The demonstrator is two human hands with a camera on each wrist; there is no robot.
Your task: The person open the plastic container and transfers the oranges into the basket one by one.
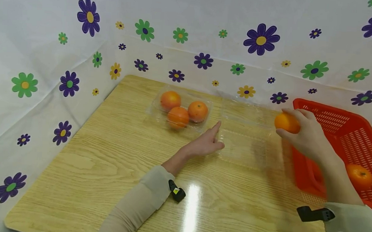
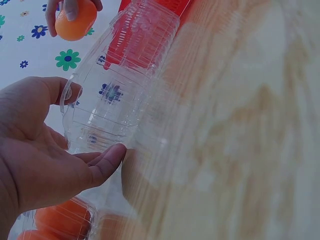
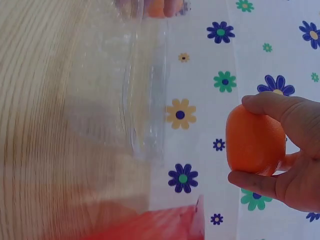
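Over grained wood (image 1: 117,158), the right grip (image 1: 308,135) clasps a smooth orange (image 1: 285,123), the relaxed left grip (image 1: 205,142) touching a ribbed plastic tray (image 1: 243,148).

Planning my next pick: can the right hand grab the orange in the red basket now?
Probably not: the right hand is holding another orange. The red basket looks open-topped, so the orange inside seems reachable once that hand is free.

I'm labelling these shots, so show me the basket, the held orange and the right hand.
Basket (image 1: 302,171): head view, on its left wall.
Held orange (image 3: 254,142): right wrist view, middle of its bare side.
Right hand (image 1: 309,135): head view, back of the hand.
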